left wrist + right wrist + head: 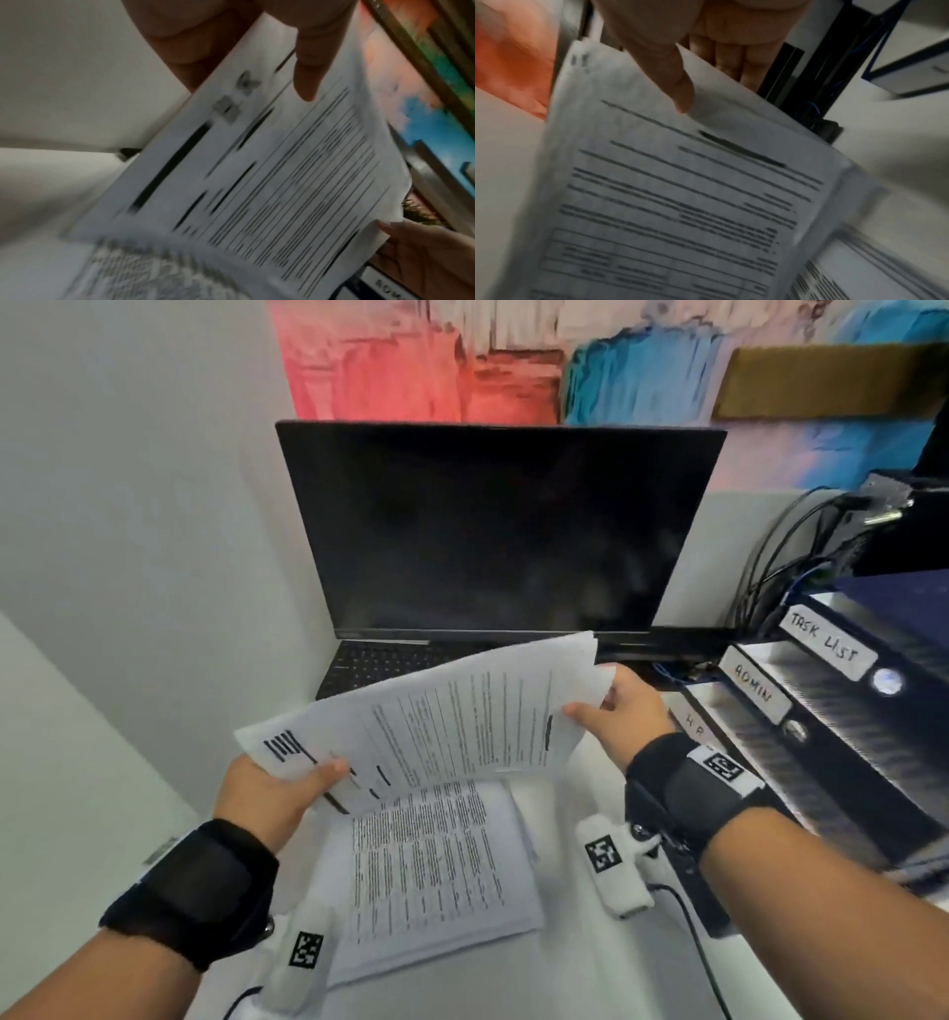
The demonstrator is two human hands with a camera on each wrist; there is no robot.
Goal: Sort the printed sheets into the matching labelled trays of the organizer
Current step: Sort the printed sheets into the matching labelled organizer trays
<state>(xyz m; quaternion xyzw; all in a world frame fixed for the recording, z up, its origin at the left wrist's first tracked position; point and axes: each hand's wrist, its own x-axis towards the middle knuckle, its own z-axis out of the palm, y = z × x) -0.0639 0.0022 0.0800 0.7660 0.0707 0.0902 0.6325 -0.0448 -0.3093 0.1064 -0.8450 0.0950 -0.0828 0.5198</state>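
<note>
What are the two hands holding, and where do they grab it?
A small sheaf of white printed paper sheets: the left hand pinches one short end, the right hand pinches the opposite end.

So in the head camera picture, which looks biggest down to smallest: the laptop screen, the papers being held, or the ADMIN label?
1. Laptop screen
2. Held papers, nearer the camera, so they look bigger
3. ADMIN label

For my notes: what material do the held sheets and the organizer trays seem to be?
Held sheets: thin white matte paper, which bends and fans between the left hand and the right hand. Organizer trays: probably dark plastic or coated metal; the surface reflects light.
</note>
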